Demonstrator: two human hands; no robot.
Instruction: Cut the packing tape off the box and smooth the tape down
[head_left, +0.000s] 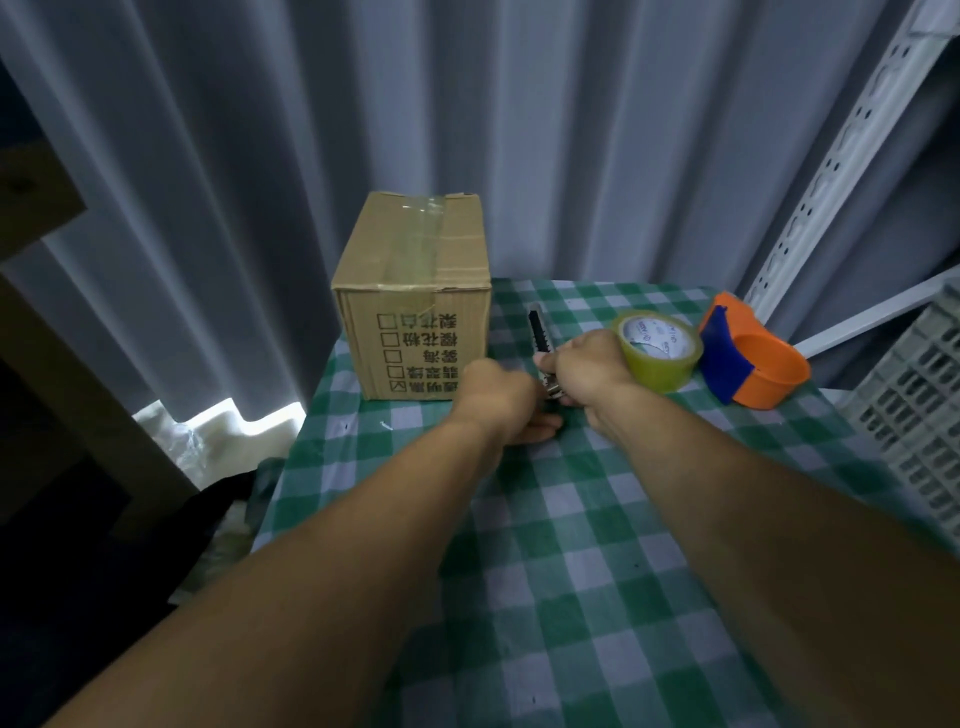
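Head view: one cardboard box (413, 306) stands at the far left corner of the bench (571, 545), which is draped in a green-and-white check cloth. The box is brown and roughly cubic, with a strip of clear packing tape (415, 244) running along its top seam and folding a short way down the near face. That near face bears columns of printed characters beside a row of five small square check boxes, the lowest one marked; the print reads upside down from here.

One utility knife (540, 343) with a black ribbed body is gripped in the right hand (587, 371), its far end pointing away, just right of the box's lower corner. The right fingers are curled closed round the handle. The left hand (496, 400) is bunched right against the knife's near end; its fingers are folded in, but whether they pinch the knife cannot be told from this angle.

One roll of yellowish clear tape (660, 351) sits on its side just beyond the right hand. One orange tape dispenser (753, 364) with a blue part lies just right of the roll. Two bare forearms reach in from the lower edge. A grey curtain (467, 104) hangs behind the bench, and one pale slotted crate (919, 415) stands at the right.
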